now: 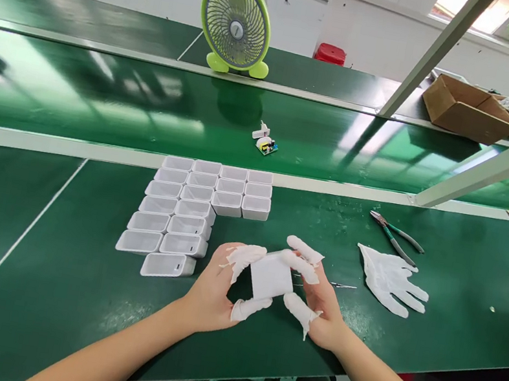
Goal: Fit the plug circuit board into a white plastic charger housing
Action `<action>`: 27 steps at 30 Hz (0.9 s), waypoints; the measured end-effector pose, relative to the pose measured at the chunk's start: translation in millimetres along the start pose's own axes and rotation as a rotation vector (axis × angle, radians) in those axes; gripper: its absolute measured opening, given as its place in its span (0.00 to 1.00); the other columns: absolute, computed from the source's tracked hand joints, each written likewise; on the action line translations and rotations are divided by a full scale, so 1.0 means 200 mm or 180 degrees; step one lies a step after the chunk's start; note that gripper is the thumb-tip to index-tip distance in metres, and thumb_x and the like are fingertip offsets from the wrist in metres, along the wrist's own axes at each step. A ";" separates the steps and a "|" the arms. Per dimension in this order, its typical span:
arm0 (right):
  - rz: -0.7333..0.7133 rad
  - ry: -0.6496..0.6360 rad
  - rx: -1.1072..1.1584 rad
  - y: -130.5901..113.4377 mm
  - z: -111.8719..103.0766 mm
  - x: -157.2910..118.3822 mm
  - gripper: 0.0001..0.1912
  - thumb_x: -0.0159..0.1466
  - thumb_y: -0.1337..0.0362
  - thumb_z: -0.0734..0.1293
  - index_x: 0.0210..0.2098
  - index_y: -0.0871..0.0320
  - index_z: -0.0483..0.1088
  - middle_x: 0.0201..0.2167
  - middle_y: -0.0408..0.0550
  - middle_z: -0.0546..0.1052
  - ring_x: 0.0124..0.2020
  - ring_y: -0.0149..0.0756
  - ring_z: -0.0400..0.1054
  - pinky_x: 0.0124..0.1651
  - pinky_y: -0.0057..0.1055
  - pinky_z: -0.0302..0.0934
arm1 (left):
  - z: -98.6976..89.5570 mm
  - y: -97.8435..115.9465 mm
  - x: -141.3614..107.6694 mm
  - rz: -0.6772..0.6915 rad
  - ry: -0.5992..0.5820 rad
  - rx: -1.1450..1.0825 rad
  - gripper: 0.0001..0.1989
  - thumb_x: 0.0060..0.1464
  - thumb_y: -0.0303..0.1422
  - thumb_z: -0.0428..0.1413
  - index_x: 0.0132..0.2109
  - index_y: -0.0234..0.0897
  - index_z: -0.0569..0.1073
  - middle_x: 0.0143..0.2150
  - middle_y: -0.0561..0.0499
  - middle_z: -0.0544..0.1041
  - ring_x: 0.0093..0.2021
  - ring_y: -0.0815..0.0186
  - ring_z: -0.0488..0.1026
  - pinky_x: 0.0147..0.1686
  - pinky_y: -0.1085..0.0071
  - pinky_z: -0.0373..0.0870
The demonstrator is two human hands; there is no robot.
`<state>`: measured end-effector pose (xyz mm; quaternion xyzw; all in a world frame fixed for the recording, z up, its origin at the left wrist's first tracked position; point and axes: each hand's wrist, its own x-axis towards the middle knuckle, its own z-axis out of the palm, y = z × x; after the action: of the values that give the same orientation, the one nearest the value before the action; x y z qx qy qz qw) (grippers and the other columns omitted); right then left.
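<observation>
A white rectangular piece (272,275) is held up between both hands over the green table. My left hand (230,285) grips its left side, thumb at the lower edge and a finger at the upper edge. On its right side, my right hand (314,293) holds it with covered fingertips above and the thumb near the lower right corner. White finger covers are on the fingertips of both hands. Rows of white open plastic boxes (190,227) stand to the left of the hands. Behind my right hand lie thin metal tweezers (342,286), partly hidden.
Pliers with green handles (397,235) and a white glove (391,281) lie at the right. Farther back are a small circuit board (267,147), a green fan (237,23) and a cardboard box (468,113). A slanted metal post (495,164) rises at the right.
</observation>
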<state>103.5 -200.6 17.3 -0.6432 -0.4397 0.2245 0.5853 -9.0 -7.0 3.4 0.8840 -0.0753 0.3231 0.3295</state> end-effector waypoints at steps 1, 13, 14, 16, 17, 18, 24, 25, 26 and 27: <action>0.0022 0.0063 0.0064 0.01 0.00 0.00 0.29 0.70 0.58 0.64 0.68 0.39 0.55 0.71 0.49 0.53 0.67 0.47 0.55 0.65 0.49 0.59 | 0.00 0.00 0.00 0.0040 -0.0020 0.0009 0.29 0.58 0.39 0.60 0.62 0.34 0.61 0.52 0.37 0.74 0.52 0.52 0.71 0.52 0.54 0.69; -0.0225 0.0174 -0.0044 -0.03 0.01 0.01 0.15 0.70 0.63 0.64 0.55 0.44 0.70 0.66 0.50 0.62 0.62 0.44 0.63 0.63 0.47 0.62 | 0.00 0.00 0.01 0.0113 0.0095 0.0146 0.28 0.59 0.40 0.59 0.62 0.35 0.61 0.50 0.38 0.75 0.49 0.53 0.72 0.49 0.54 0.71; -0.0190 0.0196 -0.0074 -0.02 0.01 0.01 0.16 0.70 0.63 0.63 0.56 0.44 0.70 0.65 0.51 0.63 0.62 0.44 0.63 0.63 0.47 0.62 | 0.00 0.00 0.01 0.0124 0.0102 0.0167 0.28 0.59 0.40 0.59 0.62 0.36 0.62 0.49 0.38 0.76 0.49 0.53 0.73 0.49 0.53 0.71; -0.0147 0.0188 -0.0132 -0.02 0.01 0.01 0.20 0.70 0.63 0.63 0.61 0.44 0.65 0.65 0.52 0.62 0.63 0.44 0.61 0.62 0.46 0.63 | 0.00 0.00 0.01 0.0137 0.0096 0.0189 0.27 0.59 0.40 0.59 0.61 0.35 0.62 0.49 0.38 0.76 0.49 0.53 0.73 0.49 0.53 0.70; -0.0142 0.0172 -0.0156 -0.01 0.01 0.00 0.23 0.71 0.63 0.63 0.64 0.44 0.62 0.66 0.53 0.62 0.64 0.45 0.61 0.61 0.45 0.64 | 0.00 0.00 0.01 0.0141 0.0092 0.0189 0.28 0.59 0.40 0.59 0.61 0.34 0.62 0.49 0.38 0.76 0.49 0.53 0.73 0.50 0.53 0.70; -0.0145 0.0159 -0.0178 -0.01 0.01 0.00 0.25 0.71 0.63 0.63 0.65 0.44 0.59 0.66 0.53 0.61 0.65 0.45 0.60 0.61 0.45 0.64 | 0.00 0.00 0.01 0.0145 0.0085 0.0184 0.28 0.59 0.40 0.59 0.61 0.34 0.62 0.49 0.38 0.76 0.49 0.53 0.73 0.50 0.53 0.70; -0.0282 0.0121 -0.0207 -0.03 0.01 0.01 0.20 0.70 0.66 0.63 0.60 0.44 0.67 0.64 0.52 0.64 0.61 0.44 0.64 0.63 0.47 0.62 | 0.00 0.00 0.01 0.0111 0.0137 0.0236 0.28 0.58 0.40 0.60 0.62 0.38 0.61 0.49 0.40 0.76 0.48 0.53 0.73 0.48 0.54 0.71; -0.0325 0.0118 -0.0192 -0.03 0.01 0.02 0.18 0.70 0.66 0.63 0.57 0.45 0.69 0.64 0.52 0.64 0.60 0.44 0.65 0.61 0.47 0.63 | 0.00 0.00 0.01 0.0099 0.0164 0.0251 0.28 0.58 0.40 0.60 0.62 0.38 0.61 0.49 0.40 0.76 0.47 0.54 0.74 0.48 0.54 0.71; -0.0361 0.0125 -0.0181 -0.04 0.01 0.02 0.16 0.70 0.66 0.63 0.54 0.45 0.72 0.64 0.52 0.64 0.59 0.43 0.66 0.60 0.46 0.65 | 0.00 -0.01 0.01 0.0096 0.0188 0.0266 0.29 0.57 0.40 0.60 0.62 0.39 0.61 0.49 0.40 0.76 0.47 0.54 0.74 0.48 0.54 0.71; -0.0386 0.0139 -0.0182 -0.04 0.01 0.02 0.14 0.69 0.66 0.63 0.51 0.46 0.73 0.63 0.51 0.65 0.58 0.43 0.67 0.58 0.45 0.66 | 0.00 -0.01 0.01 0.0098 0.0206 0.0281 0.29 0.57 0.40 0.60 0.62 0.39 0.61 0.49 0.40 0.76 0.47 0.54 0.74 0.48 0.54 0.71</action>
<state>102.0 -197.2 24.8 -0.6366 -0.4712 0.1619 0.5887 -6.6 -5.0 4.7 0.8854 -0.0639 0.3596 0.2875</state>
